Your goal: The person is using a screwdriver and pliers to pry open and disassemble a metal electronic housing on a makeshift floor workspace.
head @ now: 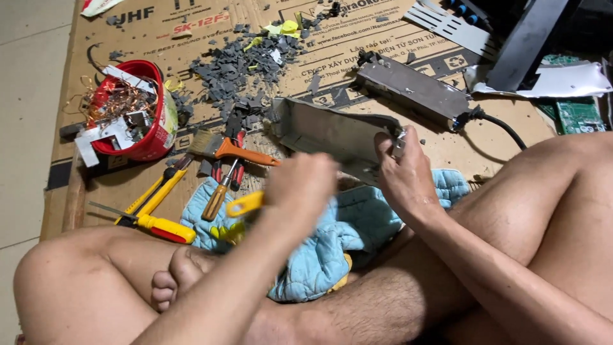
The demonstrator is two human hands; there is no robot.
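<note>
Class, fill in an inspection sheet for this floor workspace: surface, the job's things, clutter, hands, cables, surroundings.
Surface: flattened brown printed cardboard sheet on a pale tiled floor.
Job's things: long grey metal housing; yellow-handled tool, blurred.
Clutter: grey broken plastic fragments; red plastic bowl of copper wire and scraps; orange-handled paintbrush; red-handled pliers; yellow screwdriver; light blue quilted cloth.
Hands: left hand blurred, gripping the yellow-handled tool; right hand holding the housing's end.
Cables: black cable from a second grey metal box.
Surroundings: green circuit board, white perforated metal strip.
</note>
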